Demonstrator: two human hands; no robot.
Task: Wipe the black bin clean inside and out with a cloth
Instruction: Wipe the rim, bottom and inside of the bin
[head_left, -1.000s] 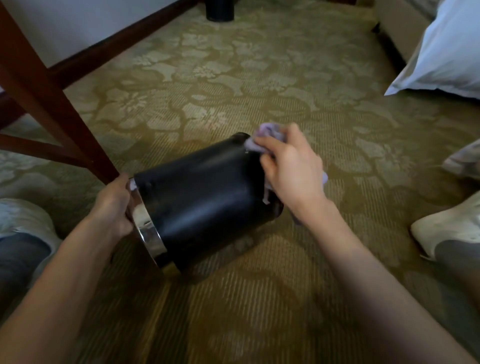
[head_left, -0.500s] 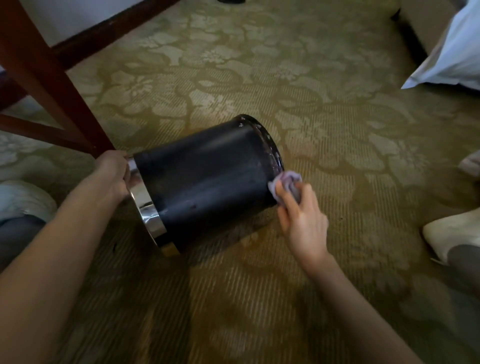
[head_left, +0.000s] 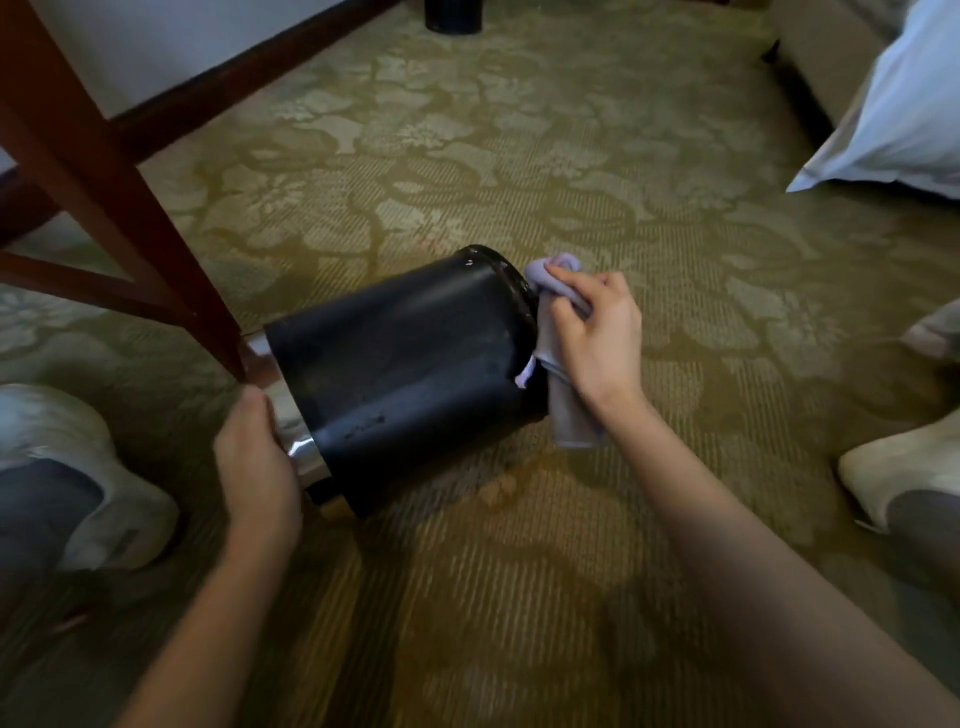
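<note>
Right hand (head_left: 597, 338) raised cloth (head_left: 571, 415) | bin (head_left: 405, 379) sideways, chrome end near-left

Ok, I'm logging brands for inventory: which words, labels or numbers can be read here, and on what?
No text can be read anywhere.
On the black bin: no label on its side or silver rim.
On the cloth: nothing, plain.
On the white shoe: a faint patch, too blurred to read.

Beyond the bin (head_left: 405, 374) and to its right the carpet (head_left: 727, 291) lies open, so my right hand (head_left: 597, 332) has free room. A slanting wooden leg (head_left: 130, 234) stands just beside the bin's metal rim (tight there). My left shoe (head_left: 93, 467) and right shoe (head_left: 893, 478) hem in the sides.
</note>
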